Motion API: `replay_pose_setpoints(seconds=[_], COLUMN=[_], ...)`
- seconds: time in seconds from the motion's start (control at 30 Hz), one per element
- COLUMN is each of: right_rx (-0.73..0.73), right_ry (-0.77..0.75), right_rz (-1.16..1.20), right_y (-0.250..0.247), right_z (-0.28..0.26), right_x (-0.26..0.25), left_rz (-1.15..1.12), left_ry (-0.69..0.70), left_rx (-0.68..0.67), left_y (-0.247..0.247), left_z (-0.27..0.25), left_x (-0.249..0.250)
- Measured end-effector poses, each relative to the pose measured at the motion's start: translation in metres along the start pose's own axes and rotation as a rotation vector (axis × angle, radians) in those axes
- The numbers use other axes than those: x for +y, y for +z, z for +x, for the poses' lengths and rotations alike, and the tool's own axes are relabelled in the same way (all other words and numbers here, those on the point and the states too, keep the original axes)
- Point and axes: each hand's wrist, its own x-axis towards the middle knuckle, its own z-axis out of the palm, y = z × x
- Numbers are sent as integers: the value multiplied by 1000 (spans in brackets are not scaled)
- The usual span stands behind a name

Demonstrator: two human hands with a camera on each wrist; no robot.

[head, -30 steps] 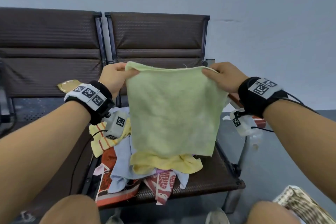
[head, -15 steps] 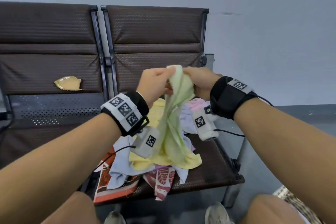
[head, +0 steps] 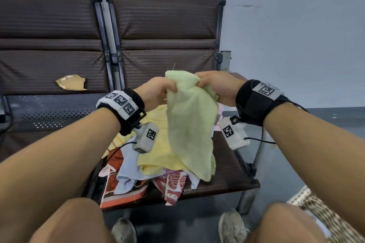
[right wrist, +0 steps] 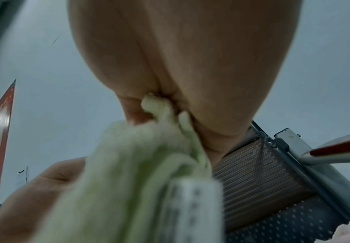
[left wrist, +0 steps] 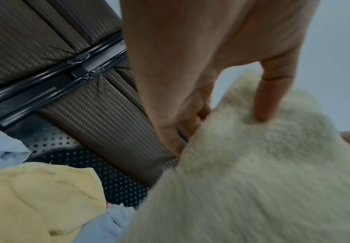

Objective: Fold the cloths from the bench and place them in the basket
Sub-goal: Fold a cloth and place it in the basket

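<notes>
Fingers of the left hand [head: 158, 92] and the right hand [head: 215, 87] pinch the top edge of the green cloth [head: 189, 124], one hand on each side and close together. The cloth hangs down from both hands, folded over on itself, and its low end touches the pile of cloths [head: 150, 162] on the brown bench [head: 233, 167]. A yellow cloth [head: 156, 144] lies on top of that pile, and the woven basket [head: 320, 213] sits on the floor by the person's right knee.
</notes>
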Motion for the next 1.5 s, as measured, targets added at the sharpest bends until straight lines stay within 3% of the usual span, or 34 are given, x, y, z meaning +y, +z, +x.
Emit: replay_pose_setpoints(seconds=[0.1, 0.2, 0.27, 0.4, 0.5, 0.57, 0.7, 0.83, 0.97, 1.13, 1.23, 1.33, 1.5], right_rx=[38, 77, 185, 425, 549, 550, 416, 235, -63, -383, -424, -298, 89], right_ry=[-1, 88, 96, -78, -232, -299, -262, -131, 98, 425, 500, 484, 332], right_rz=[-123, -506, -608, -469, -405, -370, -384, -544, -545, -223, -158, -145, -194], right_y=[-16, -41, -53, -63, -61, -57, -43, -21, 4, 16, 15, 15, 6], right_z=[4, 18, 30, 56, 70, 74, 68, 51, 27, -1, -2, 8, 51], right_x=[6, 15, 19, 21, 18, 19, 47, 101, 151, 188, 194, 196, 213], left_rz=[35, 215, 327, 383, 207, 119, 130, 345, 548, 417, 344, 315, 289], left_ry=[23, 101, 149, 280, 364, 389, 332, 130, -70, -451, -551, -460, -307], left_rx=[8, 105, 203, 402, 412, 378, 324, 269, 9, -339, -410, -230, 191], left_y=[-8, -14, -16, -17, -21, -28, -40, -43, -42, -38, -33, -28, -22], left_z=[12, 33, 51, 83, 95, 93, 69, 34, -4, -33, -31, -13, 29], left_x=[0, -1, 0, 11, 25, 27, -6, -76, -129, -152, -153, -156, -174])
